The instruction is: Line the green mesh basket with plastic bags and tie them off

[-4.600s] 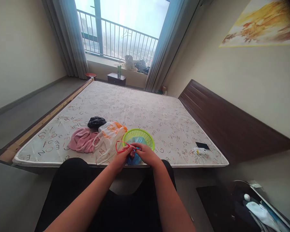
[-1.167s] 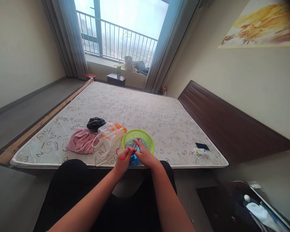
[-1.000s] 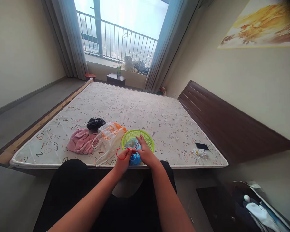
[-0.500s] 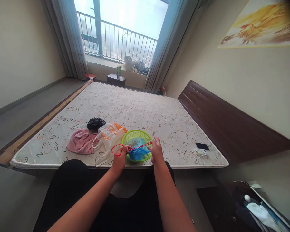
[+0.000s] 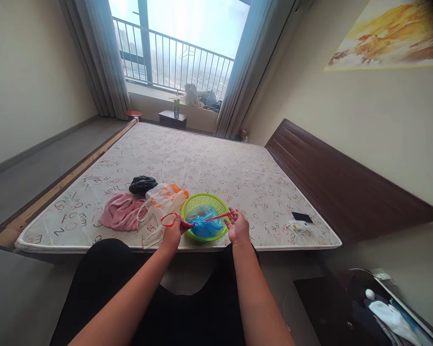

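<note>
A green plastic basket (image 5: 201,198) stands near the mattress's front edge with a blue plastic bag (image 5: 206,228) in it. Red drawstring (image 5: 212,218) runs from the bag's gathered neck to both hands. My left hand (image 5: 173,231), at the basket's left side, pinches one red length, and a loop of it sticks out to the left. My right hand (image 5: 237,227) holds the other end between thumb and fingers at the basket's right rim, its remaining fingers partly spread. The string is stretched between the hands. What the bag contains cannot be made out.
Left of the basket lie a white-and-orange plastic bag (image 5: 162,201), a pink cloth (image 5: 121,211) and a black bundled bag (image 5: 143,184). A dark phone (image 5: 302,217) and a white cable (image 5: 300,229) rest at the right of the mattress (image 5: 202,154). The dark headboard (image 5: 332,173) stands beyond them.
My hands have moved apart, the left one leftward and the right one rightward, drawing the red string out longer. My right palm has turned more upward.
</note>
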A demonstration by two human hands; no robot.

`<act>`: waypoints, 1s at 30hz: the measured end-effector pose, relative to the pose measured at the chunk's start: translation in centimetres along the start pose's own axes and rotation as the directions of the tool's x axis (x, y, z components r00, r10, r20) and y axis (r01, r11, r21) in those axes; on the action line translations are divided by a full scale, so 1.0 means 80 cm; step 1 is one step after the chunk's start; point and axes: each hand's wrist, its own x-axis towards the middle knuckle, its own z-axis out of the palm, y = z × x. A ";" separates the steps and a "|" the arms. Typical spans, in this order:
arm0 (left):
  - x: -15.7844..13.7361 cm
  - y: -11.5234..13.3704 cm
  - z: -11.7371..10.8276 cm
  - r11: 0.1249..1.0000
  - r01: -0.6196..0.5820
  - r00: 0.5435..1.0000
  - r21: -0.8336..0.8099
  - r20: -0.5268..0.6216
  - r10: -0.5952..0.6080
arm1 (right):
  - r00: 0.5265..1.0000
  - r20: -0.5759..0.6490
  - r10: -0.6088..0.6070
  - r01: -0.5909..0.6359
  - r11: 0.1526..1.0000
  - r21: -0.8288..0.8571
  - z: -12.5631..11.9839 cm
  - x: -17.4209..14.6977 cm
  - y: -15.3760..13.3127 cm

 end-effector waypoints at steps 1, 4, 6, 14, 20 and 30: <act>0.004 0.001 -0.003 1.000 0.005 1.000 0.019 -0.015 -0.005 | 1.000 -0.015 0.001 0.000 0.998 0.061 0.000 -0.002 -0.003; 0.008 0.004 -0.008 0.993 -0.020 0.999 0.115 -0.025 0.023 | 0.999 -0.039 0.007 0.000 0.980 0.198 0.002 -0.011 -0.014; 0.001 0.006 -0.004 0.971 -0.079 0.997 0.225 0.038 0.072 | 0.998 -0.058 -0.003 0.016 0.974 0.228 0.010 -0.020 -0.026; -0.052 -0.005 0.034 0.535 -0.457 0.872 0.711 0.478 0.111 | 0.925 0.336 -0.179 0.061 0.941 0.334 0.067 -0.113 -0.108; -0.036 0.006 0.023 0.594 -0.507 0.832 0.624 0.535 0.148 | 0.729 0.672 -0.130 -0.008 0.980 0.199 0.077 -0.138 -0.107; -0.067 0.007 0.063 0.385 -0.496 0.796 0.778 0.231 0.559 | 0.687 0.693 -0.221 0.247 0.967 0.064 0.140 -0.194 -0.043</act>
